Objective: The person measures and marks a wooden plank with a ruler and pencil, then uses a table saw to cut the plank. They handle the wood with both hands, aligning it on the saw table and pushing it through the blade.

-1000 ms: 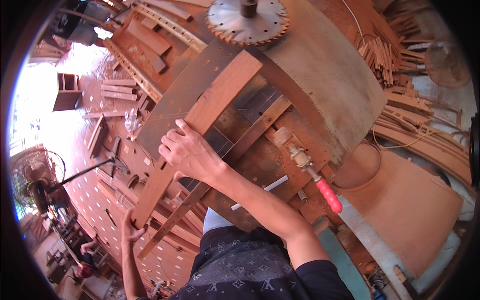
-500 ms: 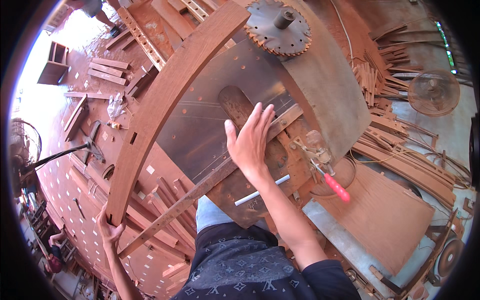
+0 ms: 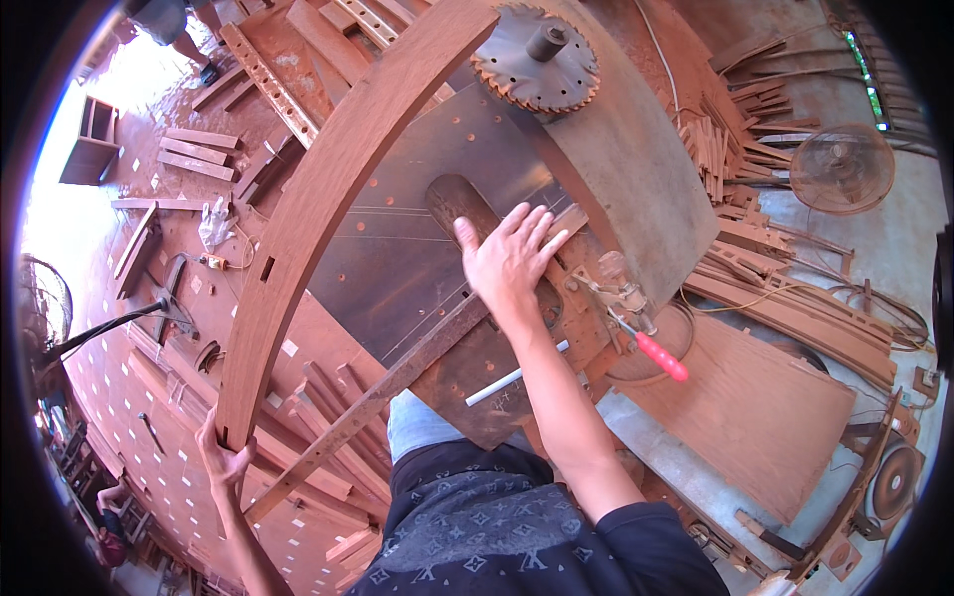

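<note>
My left hand [image 3: 227, 452] is closed around the lower end of a long curved piece of wood [image 3: 326, 174], which has a small slot cut in it. The piece arcs up past the left side of a dark metal machine table [image 3: 383, 263]; its far end reaches close to a toothed circular saw blade [image 3: 512, 79]. Over a long straight bar [image 3: 437, 345] that crosses the table lies my right hand [image 3: 505, 256], palm down with the fingers spread. It looks to rest on the bar, and nothing is gripped in it.
A white rod [image 3: 492, 388] lies by my right forearm. Right of it sits a clamp with a red handle [image 3: 661, 356]. A wide board [image 3: 745, 417] lies at the right, near a caged fan [image 3: 842, 169]. Wood strips [image 3: 199, 154] litter the floor; another person's leg [image 3: 189, 45] shows far left.
My right hand has shifted slightly along the bar, its fingers spreading wider. The surroundings have slid a little left and up in the view. My left hand keeps its hold on the curved wood.
</note>
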